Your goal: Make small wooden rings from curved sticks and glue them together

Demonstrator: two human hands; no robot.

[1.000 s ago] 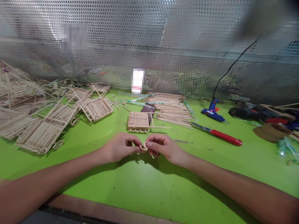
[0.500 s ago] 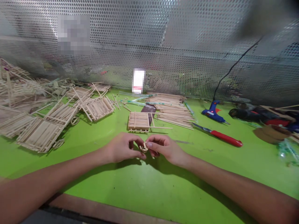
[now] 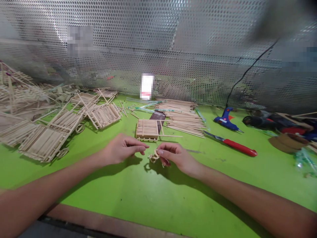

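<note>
My right hand (image 3: 174,157) pinches a small wooden wheel (image 3: 154,157), a pale ring with crosspieces, between thumb and fingers just above the green table (image 3: 138,205). To its left, my left hand (image 3: 127,148) is apart from the wheel, its fingers stretched forward and nothing visible in them. Directly beyond both hands lies a small cart body (image 3: 147,129) built of thin wooden sticks, with a long stick reaching out to the right. Part of the wheel is hidden behind my right fingertips.
Several stick-built carts (image 3: 46,142) crowd the left side. Loose wooden sticks (image 3: 184,120) lie behind the cart body. A red-handled knife (image 3: 239,147) and a blue glue gun (image 3: 226,119) with a cord are at right, near a brown tape roll (image 3: 288,142). A perforated metal panel (image 3: 158,39) stands behind.
My left hand has let go of the wheel and drawn back to the left, its fingers straightening. My right hand stays nearly in place, still holding the wheel, which now shows more fully.
</note>
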